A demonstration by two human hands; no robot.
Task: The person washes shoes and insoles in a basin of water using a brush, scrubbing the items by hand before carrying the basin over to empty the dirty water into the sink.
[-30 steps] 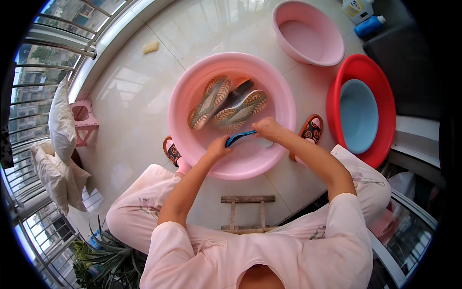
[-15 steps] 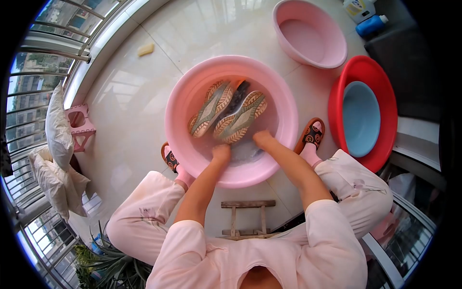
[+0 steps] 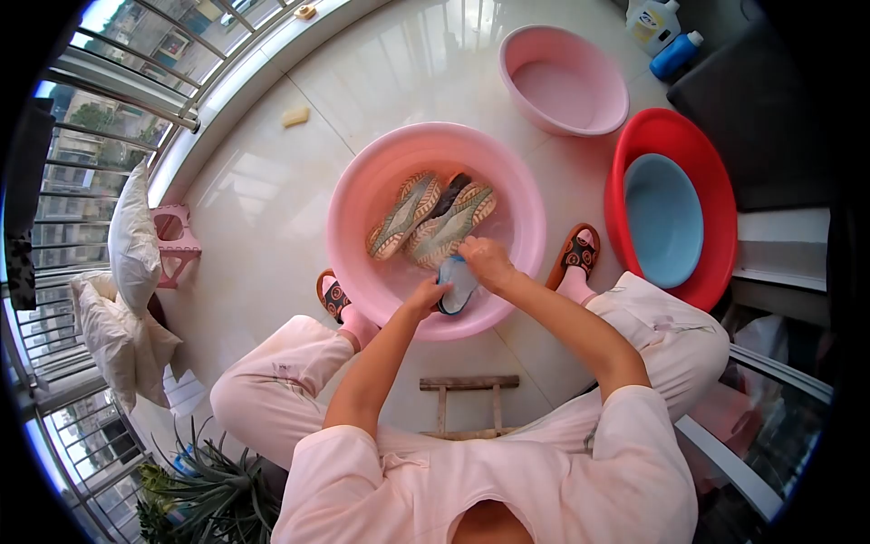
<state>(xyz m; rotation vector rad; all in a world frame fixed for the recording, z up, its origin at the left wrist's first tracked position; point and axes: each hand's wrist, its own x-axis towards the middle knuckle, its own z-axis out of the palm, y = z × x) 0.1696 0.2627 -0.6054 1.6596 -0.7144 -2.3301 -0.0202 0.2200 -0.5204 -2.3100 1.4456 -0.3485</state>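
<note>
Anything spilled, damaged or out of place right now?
Mildly odd: a pale yellow rectangular block lies alone on the glossy, light tiled floor, apart from the large round pink basin. No spill or damage is clear, though glare hides some floor.

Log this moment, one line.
left hand: holding flat pale blue-edged piece | right hand: at far end | round pink plastic basin: greenish-tan shoes inside
</note>
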